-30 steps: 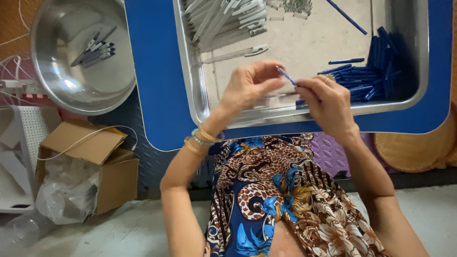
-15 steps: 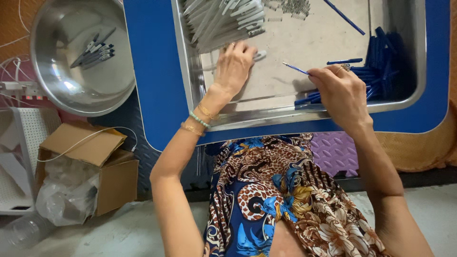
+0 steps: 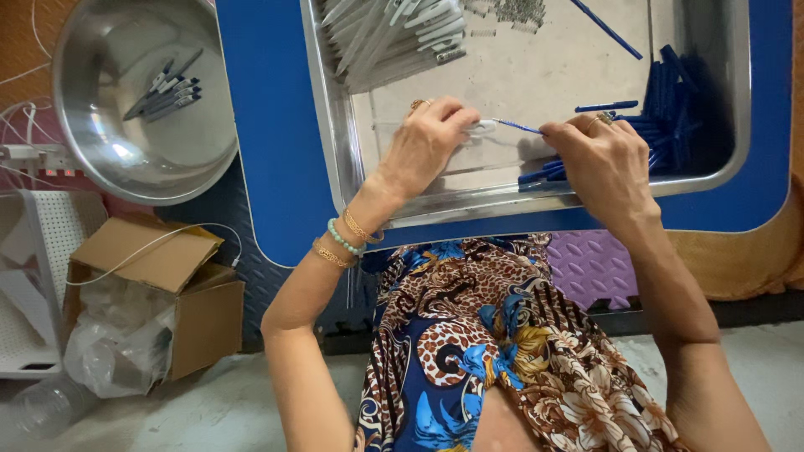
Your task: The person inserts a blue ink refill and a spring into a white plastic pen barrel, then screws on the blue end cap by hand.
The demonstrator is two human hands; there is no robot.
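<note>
a thin blue rod [image 3: 517, 126] lay level between the two hands, over the lower middle of the steel tray [image 3: 335, 159]. its left end met a small white piece [image 3: 485, 126], pinched in the fingertips of the left hand [image 3: 429, 144]; its right end was nipped between thumb and forefinger of the right hand [image 3: 596, 155]. both hands were curled, knuckles up, with the wrists bent and the forearms running down toward 6 o'clock. the left wrist wore bracelets [image 3: 343, 240].

in the tray, at 3 o'clock of the right hand, sat a heap of blue rods [image 3: 670, 109]; at 12 o'clock of the left hand lay a pile of white tubes [image 3: 394, 33]. the tray sat in a blue table [image 3: 260, 125]. at 9 o'clock stood a round steel bowl [image 3: 117, 159] holding a few finished pieces [image 3: 163, 90]. at 7 o'clock, on the floor, was an open cardboard box [image 3: 201, 310].
</note>
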